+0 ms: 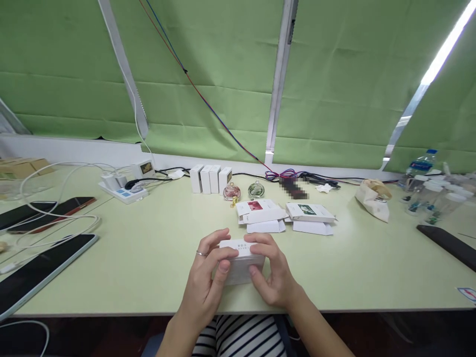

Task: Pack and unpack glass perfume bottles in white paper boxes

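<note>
Both the left hand [205, 280] and the right hand [275, 277] grasp one white box [239, 273], small dark print on its top, near the front edge of the table [134, 277]. At far right, clear jars [426, 196] hold something blue-green low inside; what exactly, I cannot tell

Box [240, 271] on table [357, 270], cartons [260, 214] behind, tablet [46, 272] left

- White box [240, 270]: rectangular; dark lettering is printed on its top panel.
- Top panel is seen closed; the box's ends are partly hidden.
- Long side is turned toward the table's [145, 272] front edge, nearby.
</note>
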`<state>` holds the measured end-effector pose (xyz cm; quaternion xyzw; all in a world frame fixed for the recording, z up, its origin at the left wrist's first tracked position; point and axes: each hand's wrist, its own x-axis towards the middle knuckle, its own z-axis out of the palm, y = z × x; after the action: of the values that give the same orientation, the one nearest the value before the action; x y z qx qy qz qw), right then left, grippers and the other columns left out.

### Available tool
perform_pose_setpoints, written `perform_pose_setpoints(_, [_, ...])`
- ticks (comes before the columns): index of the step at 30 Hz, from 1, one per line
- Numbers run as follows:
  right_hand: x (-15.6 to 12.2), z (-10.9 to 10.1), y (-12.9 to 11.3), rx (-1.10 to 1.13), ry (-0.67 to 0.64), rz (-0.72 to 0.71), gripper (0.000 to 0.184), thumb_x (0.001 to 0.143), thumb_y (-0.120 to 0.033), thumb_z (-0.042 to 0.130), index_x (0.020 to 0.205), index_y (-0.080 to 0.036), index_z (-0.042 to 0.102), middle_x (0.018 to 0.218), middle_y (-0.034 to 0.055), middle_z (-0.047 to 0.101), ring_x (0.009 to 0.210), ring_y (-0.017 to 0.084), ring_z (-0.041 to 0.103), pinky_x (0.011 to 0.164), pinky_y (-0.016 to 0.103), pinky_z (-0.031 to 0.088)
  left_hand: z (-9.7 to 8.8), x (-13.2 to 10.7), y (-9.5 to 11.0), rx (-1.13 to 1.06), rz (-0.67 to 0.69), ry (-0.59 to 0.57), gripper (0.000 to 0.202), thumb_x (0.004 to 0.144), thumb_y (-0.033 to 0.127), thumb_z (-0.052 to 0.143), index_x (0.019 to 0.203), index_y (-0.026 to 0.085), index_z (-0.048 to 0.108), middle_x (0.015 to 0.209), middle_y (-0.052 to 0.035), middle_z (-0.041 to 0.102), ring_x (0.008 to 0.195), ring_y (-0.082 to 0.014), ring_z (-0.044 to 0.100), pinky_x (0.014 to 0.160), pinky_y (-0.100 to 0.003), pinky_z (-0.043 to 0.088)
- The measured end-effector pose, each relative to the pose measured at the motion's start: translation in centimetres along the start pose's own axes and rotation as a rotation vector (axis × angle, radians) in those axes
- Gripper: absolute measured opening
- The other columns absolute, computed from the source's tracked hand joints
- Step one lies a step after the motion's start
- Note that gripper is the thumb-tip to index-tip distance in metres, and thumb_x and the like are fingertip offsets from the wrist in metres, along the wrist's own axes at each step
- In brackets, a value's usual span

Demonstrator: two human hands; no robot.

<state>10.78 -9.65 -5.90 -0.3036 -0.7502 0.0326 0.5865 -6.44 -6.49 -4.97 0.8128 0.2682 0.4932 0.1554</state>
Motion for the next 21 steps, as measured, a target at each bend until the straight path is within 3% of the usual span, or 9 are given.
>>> perform_pose_setpoints(7, [0.1, 0.4, 0.0, 0.007, 0.032, 0.029, 0.035, 0.073, -0.004, 0.047, 0.103, -0.023, 0.04, 0.114, 0.0109, 0.055, 0.105, 0.021, 0.054, 0.086, 0.041, 0.048, 0.2, -0.1, -0.2, 0.04, -0.031, 0.02, 0.023, 0.092, 0.025, 0.034, 0.094, 0.026, 0.057, 0.124, -0.0061, 0.046, 0.114, -0.0205, 0.047, 0.092, -0.038, 0.046])
perform_pose_setpoints(11, [-0.2, 0.8, 0.1, -0.036, 0.041, -0.008, 0.034, 0.077, -0.005, 0.05, 0.105, -0.022, 0.043, 0.116, 0.0117, 0.053, 0.109, 0.021, 0.052, 0.089, 0.04, 0.047, -0.9, -0.3, 1.6, 0.227, -0.181, -0.06, 0.022, 0.082, 0.033, 0.052, 0.103, 0.027, 0.055, 0.131, -0.0086, 0.038, 0.107, -0.0251, 0.053, 0.078, -0.039, 0.053])
perform_pose_setpoints(14, [-0.1, 0.5, -0.2, 0.001, 0.016, -0.02, 0.023, 0.085, -0.025, 0.051, 0.108, -0.022, 0.049, 0.12, 0.0132, 0.051, 0.111, 0.023, 0.051, 0.088, 0.04, 0.047, -0.8, -0.9, 3.5, 0.305, -0.304, -0.089, 0.043, 0.074, 0.038, 0.06, 0.115, 0.03, 0.048, 0.139, -0.0104, 0.028, 0.099, -0.0284, 0.059, 0.061, -0.038, 0.056])
perform_pose_setpoints(17, [0.0, 0.0, -0.5, 0.187, -0.032, 0.036, 0.037, 0.092, -0.046, 0.034, 0.109, -0.022, 0.057, 0.119, 0.0124, 0.055, 0.108, 0.024, 0.054, 0.085, 0.042, 0.049, 0.7, -1.6, 4.5, 0.255, -0.332, -0.036, 0.069, 0.063, 0.035, 0.068, 0.124, 0.03, 0.038, 0.145, -0.0138, 0.017, 0.098, -0.033, 0.059, 0.057, -0.04, 0.055])
perform_pose_setpoints(19, [0.0, -0.1, -0.5, 0.295, -0.046, 0.1, 0.046, 0.093, -0.049, 0.026, 0.108, -0.022, 0.06, 0.116, 0.0119, 0.058, 0.103, 0.024, 0.057, 0.08, 0.04, 0.051, 1.6, -1.7, 4.3, 0.206, -0.351, 0.015, 0.067, 0.063, 0.029, 0.067, 0.123, 0.029, 0.038, 0.144, -0.0144, 0.017, 0.104, -0.0338, 0.056, 0.062, -0.042, 0.055])
perform_pose_setpoints(21, [-0.2, 0.1, -0.4, 0.363, -0.021, 0.159, 0.05, 0.092, -0.051, 0.024, 0.107, -0.021, 0.061, 0.113, 0.0126, 0.059, 0.093, 0.022, 0.06, 0.07, 0.035, 0.054, 1.7, -1.2, 3.7, 0.143, -0.394, 0.019, 0.055, 0.066, 0.024, 0.064, 0.115, 0.026, 0.041, 0.133, -0.014, 0.032, 0.104, -0.0302, 0.056, 0.069, -0.042, 0.055])
